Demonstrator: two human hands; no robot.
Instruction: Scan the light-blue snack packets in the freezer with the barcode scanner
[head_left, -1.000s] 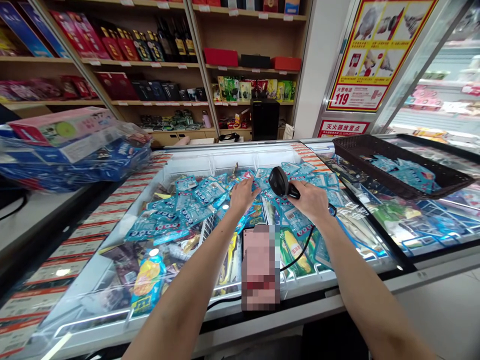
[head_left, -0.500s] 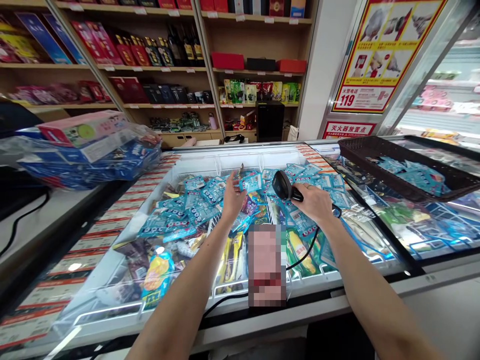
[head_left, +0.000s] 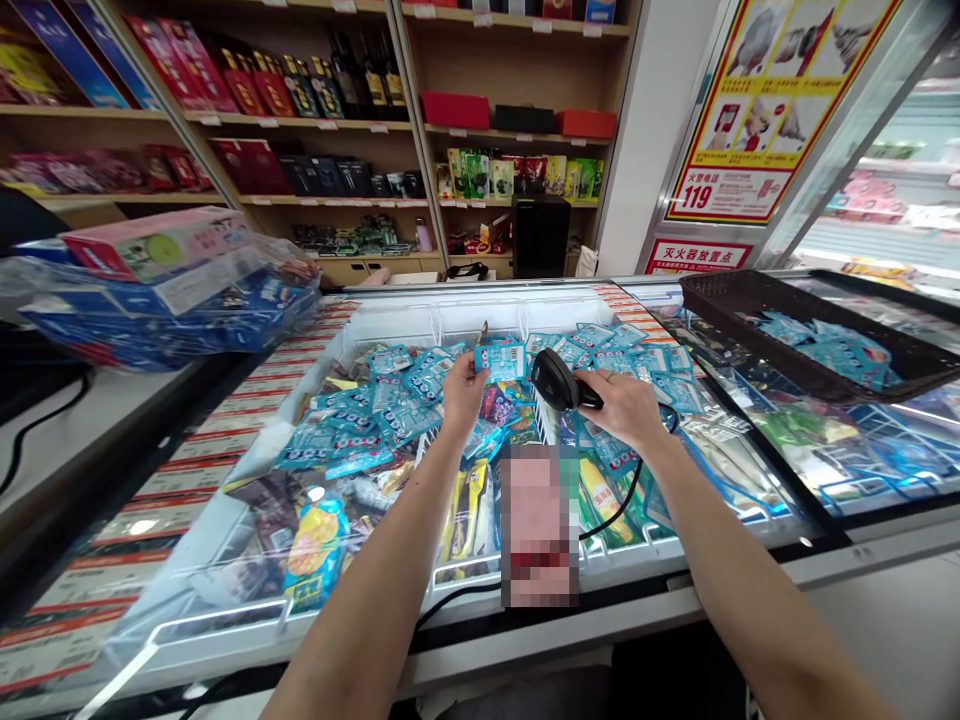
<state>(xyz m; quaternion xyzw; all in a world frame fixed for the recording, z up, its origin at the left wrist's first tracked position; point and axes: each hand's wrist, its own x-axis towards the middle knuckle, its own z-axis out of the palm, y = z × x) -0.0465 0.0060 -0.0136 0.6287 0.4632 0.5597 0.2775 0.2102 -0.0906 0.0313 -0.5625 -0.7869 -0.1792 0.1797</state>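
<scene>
My left hand (head_left: 463,392) pinches the left end of a small blue packet (head_left: 502,362), whose printed side with a barcode faces up. Wrapped round the handle of a black barcode scanner (head_left: 556,382) is my right hand (head_left: 621,402). The scanner head points left toward the packet, a short gap apart. Many more blue packets (head_left: 409,415) lie in heaps on the freezer's glass top (head_left: 247,540), left and right of my hands. From the scanner a black cable (head_left: 619,512) loops down toward the front edge.
A blurred-out rectangle (head_left: 538,520) covers something at the front edge. Boxes in clear plastic (head_left: 172,290) stand at left. At right, a dark brown basket (head_left: 720,295) holds more blue packets. Frozen goods such as a yellow-and-blue pack (head_left: 316,545) show through the glass. Shelves (head_left: 330,125) stand behind.
My left hand's fingers have closed on the blue packet, which is now flatter and squarer to me. The scanner has moved slightly left and down, nearer the packet.
</scene>
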